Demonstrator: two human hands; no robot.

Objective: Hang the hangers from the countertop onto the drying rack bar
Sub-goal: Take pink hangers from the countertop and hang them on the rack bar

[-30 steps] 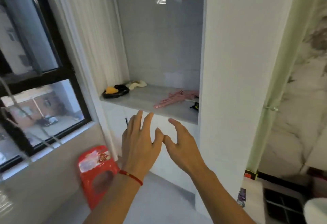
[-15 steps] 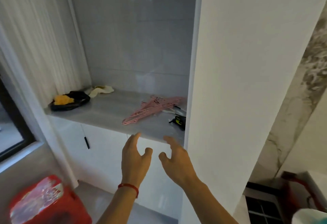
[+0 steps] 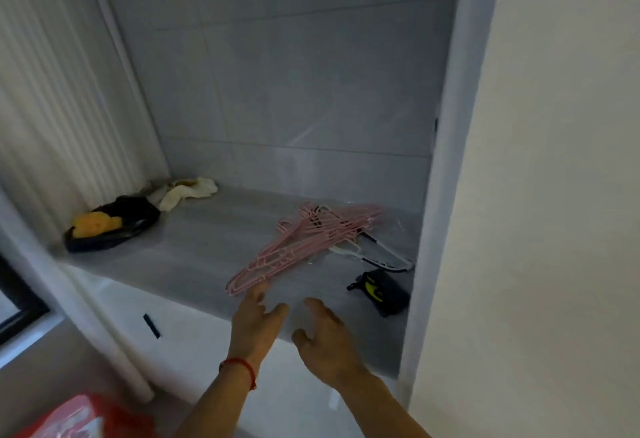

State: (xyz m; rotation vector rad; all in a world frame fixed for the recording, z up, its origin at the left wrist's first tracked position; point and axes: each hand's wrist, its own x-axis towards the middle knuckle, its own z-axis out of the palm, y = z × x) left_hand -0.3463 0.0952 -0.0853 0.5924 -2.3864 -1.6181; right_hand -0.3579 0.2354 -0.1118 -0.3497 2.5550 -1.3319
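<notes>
**Both hands reaching in, hangers waiting just ahead**

The grey countertop [image 3: 194, 247] fills the alcove, stretching out ahead of and beneath both hands. Off to the far left of the reach sits a black tray [image 3: 110, 229] with something yellow in it, a pale cloth [image 3: 185, 191] just behind that. Straight ahead of the fingertips lies the pile of pink hangers [image 3: 304, 240], tangled together, its near tip just beyond the left hand [image 3: 254, 326]. A white hanger [image 3: 384, 254] pokes out from under the pile on the right, and a small black-and-yellow object [image 3: 379, 290] sits ahead and right of the right hand [image 3: 325, 337].

Both hands are spread wide and empty, fingers loose, nothing gripped yet. The drying rack bar is not in view.

The risk here, I'd judge: those hooks look interlocked, so lifting one end could drag the whole bundle, spill a few off the front edge, or snag the white one underneath. A grab at the thin tip alone could let the pile swing and slide.
</notes>
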